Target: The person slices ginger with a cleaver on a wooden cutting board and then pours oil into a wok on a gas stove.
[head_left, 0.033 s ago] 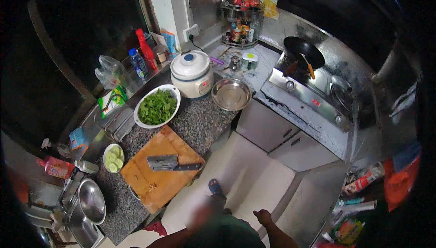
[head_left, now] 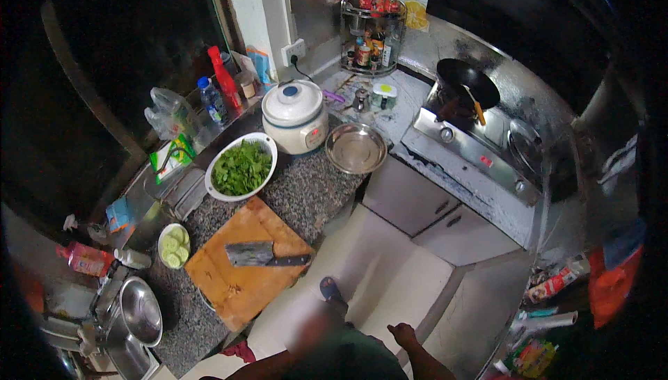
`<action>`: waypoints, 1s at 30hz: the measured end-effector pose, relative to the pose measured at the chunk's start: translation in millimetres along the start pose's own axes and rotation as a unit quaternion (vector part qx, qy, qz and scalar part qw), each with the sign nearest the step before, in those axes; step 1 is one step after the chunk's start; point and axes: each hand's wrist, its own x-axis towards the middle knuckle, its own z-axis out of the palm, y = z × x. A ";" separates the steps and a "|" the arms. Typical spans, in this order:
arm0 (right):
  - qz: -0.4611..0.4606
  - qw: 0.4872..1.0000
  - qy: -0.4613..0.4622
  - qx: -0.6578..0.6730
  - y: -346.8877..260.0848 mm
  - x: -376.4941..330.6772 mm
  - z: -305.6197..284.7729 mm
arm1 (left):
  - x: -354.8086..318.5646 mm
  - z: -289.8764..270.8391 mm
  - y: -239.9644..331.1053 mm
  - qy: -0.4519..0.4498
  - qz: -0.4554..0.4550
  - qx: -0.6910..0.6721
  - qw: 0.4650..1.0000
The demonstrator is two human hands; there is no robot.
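My left hand [head_left: 311, 331] hangs low in front of my body, near the counter's edge. It is smeared, so its fingers do not show. Out to the right, over the pale floor, my right hand [head_left: 401, 335] looks loosely curled, and nothing shows in it. A wooden cutting board [head_left: 229, 268] lies on the speckled counter, its corner toward me. Flat across it rests a cleaver [head_left: 252, 253], its dark handle pointing right. Small light scraps sit on the board. Beside the board, a bowl [head_left: 165, 262] holds pale green slices. Behind it, leafy greens [head_left: 241, 168] fill a white colander [head_left: 211, 186].
A white lidded electric pot [head_left: 296, 133] and a shallow metal bowl [head_left: 356, 164] stand at the back. On the right, a wok [head_left: 456, 77] sits on the gas stove [head_left: 466, 154]. A metal basin [head_left: 139, 310] lies by the sink at left. Bottles line the window ledge.
The view has shifted very slightly. Hands, cleaver and board keep their places.
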 end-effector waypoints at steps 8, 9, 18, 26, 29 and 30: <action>-0.143 0.976 0.086 -0.141 96.1 65.7 -25.0 | 104.6 0.4 29.0 -0.041 0.070 -0.070 0.994; -0.144 0.985 0.090 -0.021 92.0 71.9 -43.8 | 100.9 -4.2 41.2 -0.011 0.040 -0.179 0.983; 0.011 0.974 0.212 0.083 12.5 174.9 -198.9 | 124.6 -17.1 128.0 0.115 -0.031 -0.051 0.992; -0.034 0.910 0.404 0.081 -57.3 321.8 -395.8 | 153.6 33.4 233.2 0.180 -0.079 -0.106 0.975; 0.006 0.918 0.394 0.037 -76.8 365.5 -453.9 | 140.6 82.0 127.9 0.133 0.028 0.264 0.955; 0.032 0.916 0.400 0.011 -82.2 368.1 -469.0 | 136.0 96.1 99.6 0.151 0.133 0.549 0.812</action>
